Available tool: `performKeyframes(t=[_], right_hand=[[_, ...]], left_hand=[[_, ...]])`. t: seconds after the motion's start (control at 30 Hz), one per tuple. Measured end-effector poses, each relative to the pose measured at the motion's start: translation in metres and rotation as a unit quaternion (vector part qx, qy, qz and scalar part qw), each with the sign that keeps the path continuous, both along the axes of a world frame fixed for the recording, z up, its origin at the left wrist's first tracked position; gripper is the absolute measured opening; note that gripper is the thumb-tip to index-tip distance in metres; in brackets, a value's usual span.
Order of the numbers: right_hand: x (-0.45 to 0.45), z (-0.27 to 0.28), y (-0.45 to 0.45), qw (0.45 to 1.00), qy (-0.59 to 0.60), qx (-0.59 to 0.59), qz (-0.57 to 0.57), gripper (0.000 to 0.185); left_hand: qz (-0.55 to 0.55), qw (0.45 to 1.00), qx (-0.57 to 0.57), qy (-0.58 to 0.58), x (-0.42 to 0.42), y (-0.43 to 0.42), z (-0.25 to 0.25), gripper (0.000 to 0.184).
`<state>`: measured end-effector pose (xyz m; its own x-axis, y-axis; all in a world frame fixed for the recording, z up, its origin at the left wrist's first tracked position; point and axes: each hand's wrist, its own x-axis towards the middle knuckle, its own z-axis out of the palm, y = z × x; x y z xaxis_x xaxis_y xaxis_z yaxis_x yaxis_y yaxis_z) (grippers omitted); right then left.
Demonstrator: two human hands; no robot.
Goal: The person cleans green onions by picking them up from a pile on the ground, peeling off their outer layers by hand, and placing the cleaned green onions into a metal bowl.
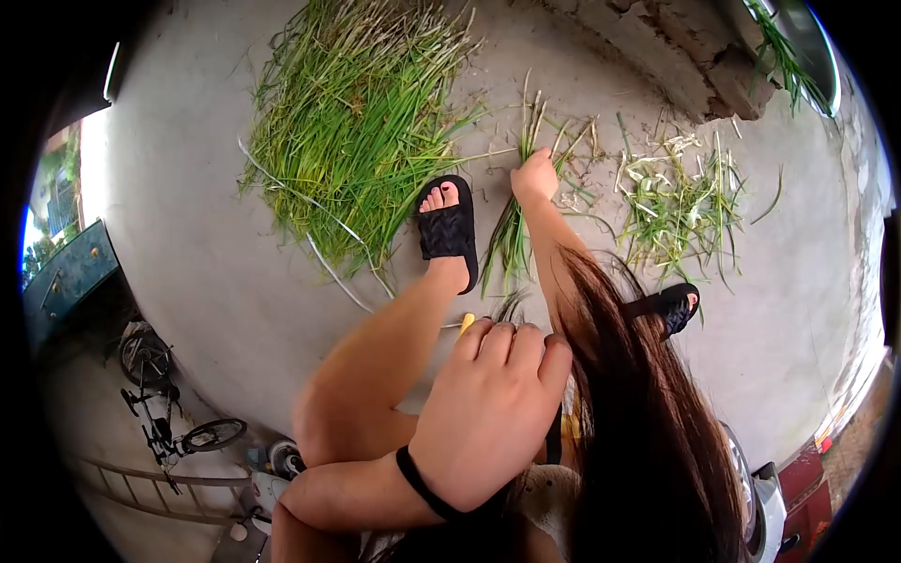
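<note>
With its fingers closed, my right hand (535, 176) grips a bunch of long green stalks (510, 236) near the floor, pale thin ends pointing up and leafy ends down. My left hand (497, 399), a black band around its wrist, is curled in front of my body with its back to the camera. A small yellow piece (467, 322) shows beside its fingertips. What the left fingers hold is hidden. A big heap of green stalks (352, 141) lies at upper left. Trimmed pale and green scraps (671, 202) are scattered right of my right hand.
My feet in black sandals (449, 230) stand either side of the bunch. A white cord (333, 272) runs along the heap. A broken stone block (671, 52) is at the top right. A bicycle (174, 413) and a ladder (160, 493) are at lower left. Long hair hangs over my right arm.
</note>
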<state>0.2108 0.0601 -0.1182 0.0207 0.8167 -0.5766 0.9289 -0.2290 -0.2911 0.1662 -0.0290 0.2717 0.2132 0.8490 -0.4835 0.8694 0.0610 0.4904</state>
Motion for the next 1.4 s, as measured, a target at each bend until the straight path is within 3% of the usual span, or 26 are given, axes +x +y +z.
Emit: performKeyframes(t=[0.13, 0.2, 0.33, 0.4, 0.5, 0.57, 0.63, 0.73, 0.8, 0.87, 0.93, 0.97, 1.07, 1.1, 1.23, 1.4], right_hand=[[0.041, 0.008, -0.001, 0.988, 0.123, 0.009, -0.095, 0.026], [0.061, 0.049, 0.005, 0.977, 0.192, 0.035, -0.090, 0.027], [0.112, 0.163, 0.016, 0.932, 0.347, 0.024, -0.105, 0.025], [0.135, 0.239, 0.022, 0.906, 0.412, 0.023, -0.093, 0.022], [0.173, 0.339, 0.023, 0.891, 0.451, -0.017, -0.047, 0.018], [0.194, 0.388, 0.017, 0.901, 0.434, -0.011, -0.010, 0.018], [0.212, 0.419, 0.007, 0.911, 0.413, 0.018, -0.006, 0.018], [0.240, 0.441, -0.002, 0.916, 0.389, 0.093, -0.042, 0.018], [0.256, 0.451, -0.008, 0.913, 0.373, 0.141, -0.083, 0.016], [0.272, 0.461, -0.010, 0.911, 0.354, 0.170, -0.128, 0.018], [0.294, 0.449, -0.004, 0.905, 0.313, 0.273, -0.088, 0.020], [0.297, 0.457, -0.002, 0.931, 0.212, 0.288, -0.079, 0.024], [0.302, 0.446, 0.010, 0.891, 0.205, 0.404, -0.032, 0.033], [0.299, 0.447, 0.011, 0.898, 0.279, 0.327, -0.095, 0.035], [0.288, 0.449, 0.006, 0.890, 0.406, 0.168, -0.122, 0.027], [0.299, 0.440, 0.004, 0.874, 0.437, 0.174, -0.125, 0.022]], left_hand=[[0.006, 1.000, 0.007, -0.010, 0.010, 0.005, 0.010, 0.023], [-0.003, 0.999, 0.030, -0.015, 0.016, 0.013, 0.015, 0.022], [0.097, 0.981, 0.162, -0.042, 0.038, 0.027, 0.017, 0.033], [0.159, 0.946, 0.270, -0.081, 0.048, 0.038, 0.004, 0.040], [0.252, 0.903, 0.328, -0.117, 0.073, 0.056, -0.012, 0.042], [0.249, 0.906, 0.172, -0.297, 0.091, 0.071, -0.021, 0.040], [0.202, 0.847, -0.032, -0.490, 0.106, 0.085, -0.006, 0.032], [0.260, 0.748, -0.105, -0.601, 0.131, 0.087, 0.008, 0.026], [0.255, 0.718, -0.154, -0.629, 0.137, 0.092, 0.016, 0.027], [0.251, 0.727, -0.169, -0.616, 0.143, 0.096, 0.021, 0.028], [0.191, 0.738, -0.162, -0.627, 0.147, 0.100, 0.015, 0.028], [0.161, 0.742, -0.159, -0.631, 0.150, 0.101, 0.013, 0.028], [0.125, 0.774, -0.162, -0.599, 0.162, 0.095, 0.012, 0.029], [0.116, 0.785, -0.160, -0.587, 0.166, 0.093, 0.010, 0.030], [0.049, 0.820, -0.183, -0.539, 0.167, 0.095, 0.009, 0.029], [0.075, 0.790, -0.222, -0.567, 0.166, 0.097, 0.016, 0.037]])
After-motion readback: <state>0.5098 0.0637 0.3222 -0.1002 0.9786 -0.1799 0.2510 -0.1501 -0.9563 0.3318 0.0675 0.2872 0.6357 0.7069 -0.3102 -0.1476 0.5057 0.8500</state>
